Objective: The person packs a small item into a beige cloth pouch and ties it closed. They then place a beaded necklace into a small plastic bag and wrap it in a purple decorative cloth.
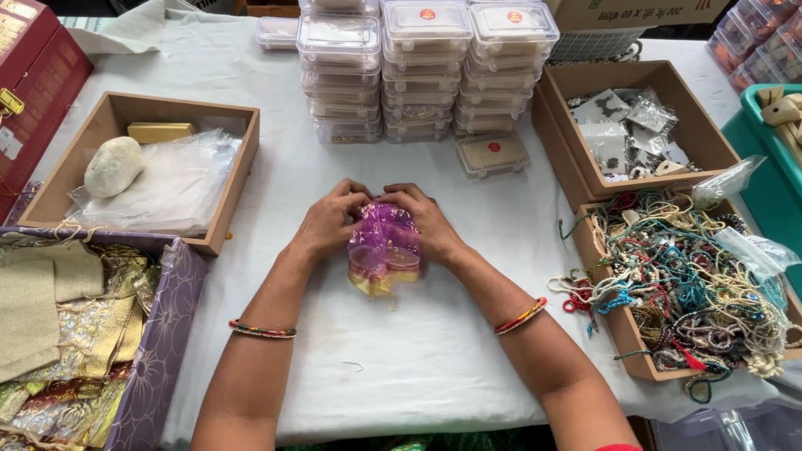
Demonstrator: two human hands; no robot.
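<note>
Sheer purple-and-gold pouch (384, 251) pinched between left hand (329, 219) and right hand (428, 223).

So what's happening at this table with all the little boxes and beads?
A person holds a small purple and gold organza pouch over the white table, left hand and right hand both gripping its top. Stacked clear plastic boxes stand behind it, a tray of beaded bracelets to the right, and fabric pouches to the left.

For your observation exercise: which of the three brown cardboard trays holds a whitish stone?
The brown tray on the left; it alone holds the stone.
</note>
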